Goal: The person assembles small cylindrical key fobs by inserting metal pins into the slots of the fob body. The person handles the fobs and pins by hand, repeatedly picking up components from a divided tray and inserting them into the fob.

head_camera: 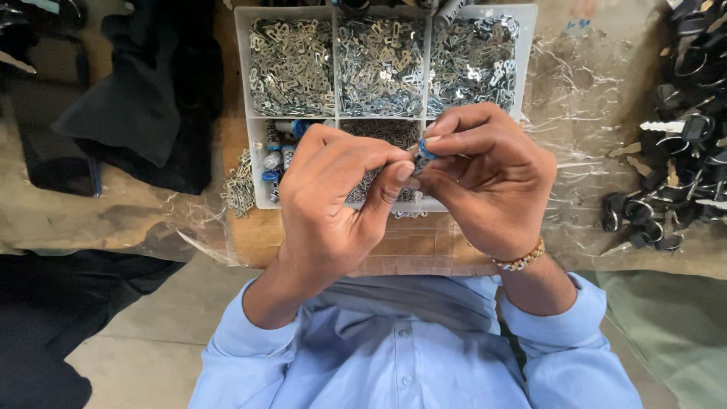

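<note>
Compartment tray (248, 83) blocks ahead; keys (674, 151) crowd right; dark cloth (144, 98) left.

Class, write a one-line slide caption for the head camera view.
Both hands pinch a small blue-capped metal part above a compartmented tray of metal pieces.

Packaging and signage: one container noted.
Clear plastic compartment box (242, 113) stands on the bench's far side, rectangular, compartments holding silvery metal parts; no labels, signs or screens.
</note>
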{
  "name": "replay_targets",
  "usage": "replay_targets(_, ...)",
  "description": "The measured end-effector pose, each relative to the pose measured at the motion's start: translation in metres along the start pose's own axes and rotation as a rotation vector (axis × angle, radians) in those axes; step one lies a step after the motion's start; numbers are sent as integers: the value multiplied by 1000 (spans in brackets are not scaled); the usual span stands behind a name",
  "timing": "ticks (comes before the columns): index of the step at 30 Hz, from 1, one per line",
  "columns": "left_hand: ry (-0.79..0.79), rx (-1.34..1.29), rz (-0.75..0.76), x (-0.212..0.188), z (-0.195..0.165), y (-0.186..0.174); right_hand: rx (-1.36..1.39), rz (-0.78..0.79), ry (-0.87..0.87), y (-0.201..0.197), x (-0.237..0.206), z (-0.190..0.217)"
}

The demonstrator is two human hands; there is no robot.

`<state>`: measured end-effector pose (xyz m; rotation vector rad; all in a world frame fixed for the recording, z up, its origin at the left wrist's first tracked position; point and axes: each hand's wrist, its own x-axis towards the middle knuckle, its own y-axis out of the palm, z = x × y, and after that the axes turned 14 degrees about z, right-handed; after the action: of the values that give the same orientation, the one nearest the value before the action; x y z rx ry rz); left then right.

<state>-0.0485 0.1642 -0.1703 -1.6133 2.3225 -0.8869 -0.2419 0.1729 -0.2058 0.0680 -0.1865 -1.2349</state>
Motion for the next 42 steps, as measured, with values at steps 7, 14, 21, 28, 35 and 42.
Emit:
replay_targets(7, 67, 107, -3, 1, 1, 1, -246, -31, 60, 2, -1, 1)
replay_targets(14, 9, 395, 81, 8, 5, -9, -143, -72, 76, 1, 1, 3)
replay_targets(21, -5, 140, 94, 2, 5, -8, -113, -41, 66, 0, 1, 2)
replay_targets(28, 16, 18, 54, 1, 6, -2, -57, 22, -8, 2, 0, 1)
replay_targets(35, 27, 74, 51, 4, 3, -9, -411, 42, 52, 1, 1, 7)
replay_targets(42, -31, 493, 195, 10, 4, -11, -70, -48, 81, -1, 4, 2)
